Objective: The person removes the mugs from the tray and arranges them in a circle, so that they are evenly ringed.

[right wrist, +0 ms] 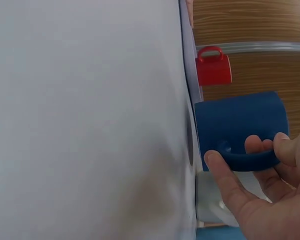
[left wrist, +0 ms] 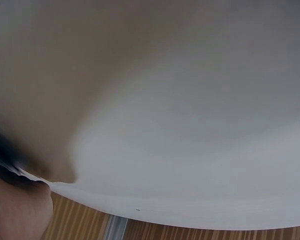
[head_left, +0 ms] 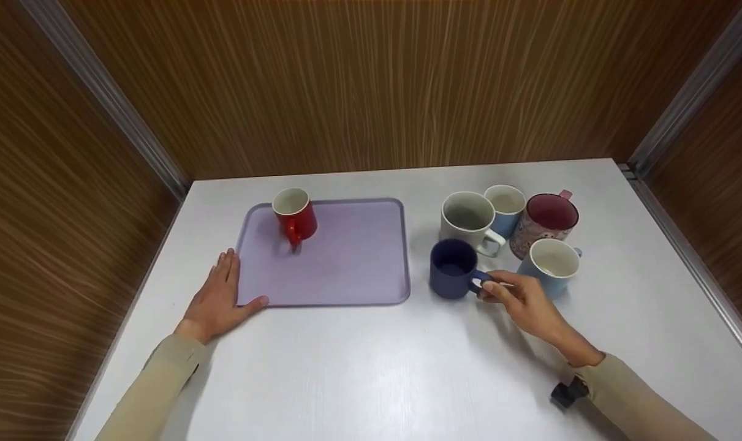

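My right hand point(head_left: 524, 304) grips the handle of a dark blue mug point(head_left: 450, 275), which stands upright to the right of the tray. In the right wrist view, thumb and fingers wrap the blue mug's handle point(right wrist: 250, 161). My left hand point(head_left: 218, 300) lies flat at the near left corner of the lavender tray point(head_left: 346, 282), fingers straight along its left edge and thumb on the front rim. A red mug point(head_left: 297, 220) stands at the tray's far left, handle toward me. Only a bit of the left hand point(left wrist: 20, 207) shows in the left wrist view.
Behind the blue mug stands a white mug point(head_left: 465, 214), close to a light blue mug point(head_left: 508, 217). A pink patterned mug point(head_left: 539, 229) and another light blue mug point(head_left: 548, 269) sit further right, near my right hand. Wood-grain panels point(head_left: 371, 86) enclose the white table point(head_left: 358, 367).
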Tool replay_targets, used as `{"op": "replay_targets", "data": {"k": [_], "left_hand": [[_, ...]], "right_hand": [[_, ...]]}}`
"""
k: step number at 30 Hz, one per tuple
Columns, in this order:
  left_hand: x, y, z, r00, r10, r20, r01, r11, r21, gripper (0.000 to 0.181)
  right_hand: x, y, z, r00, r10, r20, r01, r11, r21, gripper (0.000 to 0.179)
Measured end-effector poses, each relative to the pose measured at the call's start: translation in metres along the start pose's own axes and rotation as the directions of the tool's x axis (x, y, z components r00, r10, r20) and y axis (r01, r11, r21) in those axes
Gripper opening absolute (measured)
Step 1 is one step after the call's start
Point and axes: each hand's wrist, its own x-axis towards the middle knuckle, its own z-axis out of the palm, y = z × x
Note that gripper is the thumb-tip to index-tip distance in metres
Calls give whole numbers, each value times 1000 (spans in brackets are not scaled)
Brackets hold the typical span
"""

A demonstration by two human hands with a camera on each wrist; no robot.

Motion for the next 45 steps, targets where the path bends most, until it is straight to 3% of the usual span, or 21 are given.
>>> {"op": "replay_targets", "data": {"k": [13,17,25,33,37,40,45], "left_hand": [[2,-2,1,1000,6,2,-6,1000,-13,121],[2,-3,2,1000,5,-2,-5,1000,-20,121],[-1,-1,2,1000,-5,-7,4,1000,-24,122],[0,-1,-1,1000,-8,-3,7,1000,-20,122],[0,-1,-1,1000,3,-18,-3,1000,-24,122],[0,-1,0,1000,10,-26,-10,1000,-27,122],[-1,0,0,1000,-2,-20,2,1000,-24,122]], "right_hand": [[-4,2,-12,999,20,-38,-23,996,-91,16],[-2,-2,-12,997,17,-69,-30,982,-188,16],[7,-16,-11,986,-32,-164,-52,876,-480,17],[19,-23,-4,979,-97,-181,-42,766,-641,10],[26,-22,-1,976,-116,-182,-47,709,-704,19],[27,-21,0,977,-117,-181,-51,688,-724,20],[28,-35,3,968,-158,-194,-34,683,-729,11]]}}
